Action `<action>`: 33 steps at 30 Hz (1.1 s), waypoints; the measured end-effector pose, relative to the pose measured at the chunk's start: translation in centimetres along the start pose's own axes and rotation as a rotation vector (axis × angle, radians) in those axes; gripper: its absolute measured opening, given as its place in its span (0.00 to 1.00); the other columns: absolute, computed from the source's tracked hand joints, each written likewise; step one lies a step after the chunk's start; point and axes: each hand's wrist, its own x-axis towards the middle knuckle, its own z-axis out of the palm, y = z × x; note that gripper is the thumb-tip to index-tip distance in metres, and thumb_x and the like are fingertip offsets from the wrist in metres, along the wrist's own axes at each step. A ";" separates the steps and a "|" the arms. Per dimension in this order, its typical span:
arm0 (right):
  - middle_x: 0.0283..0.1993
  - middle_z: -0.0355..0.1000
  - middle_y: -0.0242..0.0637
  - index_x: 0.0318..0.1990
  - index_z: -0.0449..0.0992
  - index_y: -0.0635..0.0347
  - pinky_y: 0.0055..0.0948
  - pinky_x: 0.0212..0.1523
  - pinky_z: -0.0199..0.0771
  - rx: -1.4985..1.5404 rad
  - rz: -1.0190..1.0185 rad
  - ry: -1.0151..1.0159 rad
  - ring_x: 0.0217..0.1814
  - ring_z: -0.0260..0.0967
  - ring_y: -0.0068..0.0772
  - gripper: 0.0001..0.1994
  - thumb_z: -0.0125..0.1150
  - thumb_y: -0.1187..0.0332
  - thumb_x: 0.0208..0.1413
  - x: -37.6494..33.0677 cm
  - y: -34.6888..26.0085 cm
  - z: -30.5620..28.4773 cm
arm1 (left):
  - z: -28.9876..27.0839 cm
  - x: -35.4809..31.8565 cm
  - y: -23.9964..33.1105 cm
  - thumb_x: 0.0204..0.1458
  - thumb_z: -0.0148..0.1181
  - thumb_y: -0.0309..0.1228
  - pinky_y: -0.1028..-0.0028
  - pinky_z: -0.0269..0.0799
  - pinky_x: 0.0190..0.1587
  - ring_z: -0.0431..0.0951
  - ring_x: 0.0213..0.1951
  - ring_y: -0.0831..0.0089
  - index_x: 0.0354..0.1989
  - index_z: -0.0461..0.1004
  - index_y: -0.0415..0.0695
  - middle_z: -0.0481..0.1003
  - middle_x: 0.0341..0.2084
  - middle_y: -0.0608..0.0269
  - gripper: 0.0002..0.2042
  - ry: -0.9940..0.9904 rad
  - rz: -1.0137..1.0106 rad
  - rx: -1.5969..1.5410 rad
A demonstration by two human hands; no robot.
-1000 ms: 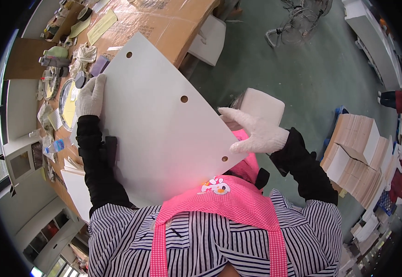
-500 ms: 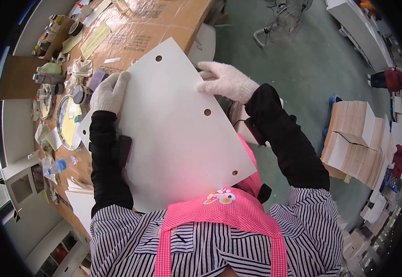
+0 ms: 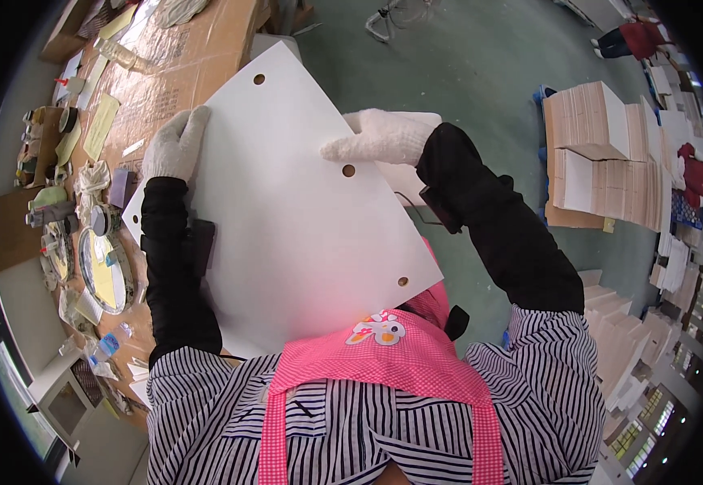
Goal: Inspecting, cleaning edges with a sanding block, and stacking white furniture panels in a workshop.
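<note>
A large white board [image 3: 287,218] with round brown-edged holes near its edges is tilted in front of my chest, its lower edge against the pink apron. My left hand [image 3: 175,145], in a white knit glove, grips the board's left edge. On the opposite edge my right hand [image 3: 380,139], gloved alike, holds it with the thumb on the face near a hole; its other fingers are partly hidden behind the board. What lies beneath the board is hidden.
At the left runs a brown-covered worktable [image 3: 194,61] with a round tray [image 3: 85,271], a water bottle [image 3: 109,346], rags, tape and yellow paper. Stacks of boards [image 3: 602,158] stand on the floor at the right. A person [image 3: 638,39] is far off at upper right.
My view has swung to the right, so the table and stacks sit differently in it. Both hands still hold the board, and the right thumb now lies closer to the middle right hole.
</note>
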 end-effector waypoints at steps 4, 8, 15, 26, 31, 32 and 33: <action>0.54 0.78 0.43 0.61 0.74 0.60 0.33 0.60 0.69 0.110 0.001 0.072 0.59 0.73 0.38 0.31 0.64 0.47 0.58 -5.6 4.3 1.3 | 1.3 0.6 3.8 0.60 0.51 0.58 0.64 0.72 0.52 0.82 0.45 0.56 0.49 0.81 0.47 0.82 0.38 0.50 0.27 -0.056 0.046 0.014; 0.57 0.77 0.45 0.63 0.71 0.64 0.34 0.61 0.70 0.186 -0.083 0.094 0.61 0.73 0.40 0.33 0.64 0.48 0.58 -10.3 8.4 1.9 | 3.1 1.2 7.5 0.61 0.52 0.57 0.65 0.71 0.52 0.82 0.44 0.57 0.49 0.81 0.45 0.82 0.38 0.50 0.27 -0.107 0.148 -0.047; 0.61 0.73 0.52 0.69 0.62 0.68 0.36 0.64 0.69 0.239 0.004 0.090 0.63 0.71 0.44 0.42 0.66 0.49 0.52 -22.0 17.3 5.5 | 8.4 -0.2 13.8 0.61 0.52 0.58 0.65 0.70 0.55 0.80 0.48 0.56 0.53 0.80 0.44 0.82 0.42 0.51 0.29 -0.156 0.301 0.023; 0.27 0.79 0.34 0.46 0.82 0.64 0.25 0.34 0.70 0.638 0.189 0.944 0.28 0.72 0.20 0.15 0.57 0.61 0.63 -35.4 25.0 5.4 | 12.7 -3.3 28.2 0.60 0.51 0.58 0.65 0.69 0.57 0.80 0.50 0.57 0.53 0.80 0.46 0.82 0.44 0.51 0.29 -0.198 0.463 0.071; 0.46 0.77 0.39 0.59 0.73 0.72 0.27 0.50 0.74 1.016 -0.487 0.901 0.46 0.75 0.26 0.22 0.52 0.60 0.70 -37.0 24.7 3.3 | 15.2 -7.2 39.3 0.60 0.52 0.57 0.66 0.70 0.55 0.81 0.48 0.56 0.51 0.80 0.44 0.82 0.41 0.50 0.28 -0.170 0.648 0.035; 0.49 0.76 0.39 0.60 0.72 0.72 0.27 0.52 0.74 1.017 -0.489 0.845 0.48 0.75 0.27 0.23 0.52 0.60 0.70 -37.8 24.6 3.3 | 15.5 -7.9 41.1 0.60 0.52 0.57 0.66 0.70 0.54 0.81 0.47 0.56 0.51 0.80 0.44 0.82 0.41 0.51 0.28 -0.166 0.678 0.032; 0.52 0.75 0.40 0.62 0.70 0.73 0.28 0.54 0.74 1.018 -0.491 0.788 0.51 0.74 0.28 0.23 0.52 0.60 0.70 -38.7 24.7 3.2 | 15.6 -8.5 42.7 0.60 0.52 0.57 0.66 0.70 0.54 0.81 0.47 0.56 0.51 0.80 0.45 0.82 0.40 0.51 0.28 -0.187 0.704 0.022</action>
